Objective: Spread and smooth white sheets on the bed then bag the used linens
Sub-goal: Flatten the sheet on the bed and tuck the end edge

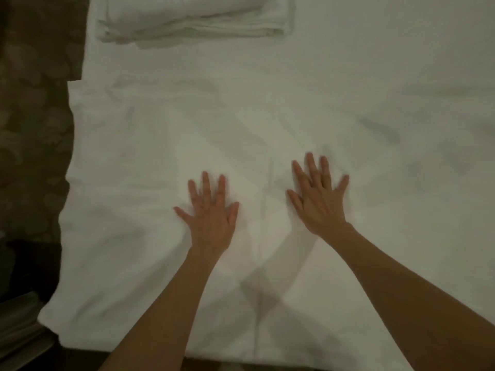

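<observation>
We looked down on a bed (401, 62) covered in white linen, seen in dim, slightly blurred light. A white sheet (150, 145), folded into a broad rectangle, lay across the bed's near part, its left edge overhanging the bed's left side and its far edge running as a faint straight line across the bed. Soft creases crossed it, and one lengthwise fold line ran down between our arms toward the near edge.

Our left hand (210, 214) pressed flat on the sheet near its middle, fingers straight and spread, holding nothing. Our right hand (318, 195) lay flat just beside it, a little farther from the near edge, fingers likewise splayed and released, palm down on the cloth. Both forearms were bare and reached in from the near edge, casting grey shadows that met on the sheet between them.

At the far left corner of the bed sat a stack of folded white linens (192, 18), well apart from our hands, its layered edges facing us. To the right of the sheet the bed's cover showed shallow grey wrinkles. Along the left side ran a dark carpet (34, 108) with a pale blotchy pattern, and something dark and indistinct stood by the near left corner.
</observation>
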Demonstrator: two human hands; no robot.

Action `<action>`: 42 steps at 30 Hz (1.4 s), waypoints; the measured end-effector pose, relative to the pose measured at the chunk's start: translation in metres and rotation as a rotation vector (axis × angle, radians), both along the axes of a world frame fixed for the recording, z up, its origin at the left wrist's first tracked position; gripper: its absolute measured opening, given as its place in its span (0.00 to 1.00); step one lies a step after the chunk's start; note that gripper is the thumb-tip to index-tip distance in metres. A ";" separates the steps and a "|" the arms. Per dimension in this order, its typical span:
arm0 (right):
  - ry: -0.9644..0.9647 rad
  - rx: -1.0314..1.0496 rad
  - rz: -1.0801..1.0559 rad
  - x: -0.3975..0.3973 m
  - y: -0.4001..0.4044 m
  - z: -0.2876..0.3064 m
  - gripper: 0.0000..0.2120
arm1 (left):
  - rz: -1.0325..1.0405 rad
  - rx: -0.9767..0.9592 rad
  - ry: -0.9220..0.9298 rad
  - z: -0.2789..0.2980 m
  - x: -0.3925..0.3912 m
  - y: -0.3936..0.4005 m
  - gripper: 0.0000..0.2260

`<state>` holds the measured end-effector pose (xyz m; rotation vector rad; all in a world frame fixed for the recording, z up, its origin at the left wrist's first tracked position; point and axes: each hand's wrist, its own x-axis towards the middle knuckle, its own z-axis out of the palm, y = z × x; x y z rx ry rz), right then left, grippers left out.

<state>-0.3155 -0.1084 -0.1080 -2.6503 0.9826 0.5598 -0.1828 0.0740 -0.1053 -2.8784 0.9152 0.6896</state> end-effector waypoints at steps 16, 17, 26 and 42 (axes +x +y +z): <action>-0.033 0.085 -0.022 -0.236 -0.098 0.183 0.28 | -0.173 -0.136 0.089 0.159 -0.247 -0.181 0.34; -0.050 0.080 -0.035 -0.238 -0.103 0.200 0.27 | -0.189 -0.136 0.078 0.179 -0.248 -0.186 0.30; -0.295 -0.015 -0.247 -0.275 -0.100 0.351 0.25 | -0.325 -0.237 0.127 0.332 -0.249 -0.199 0.24; -0.217 -0.071 -0.341 -0.394 -0.085 0.426 0.23 | -0.572 -0.469 -0.012 0.520 -0.342 -0.265 0.14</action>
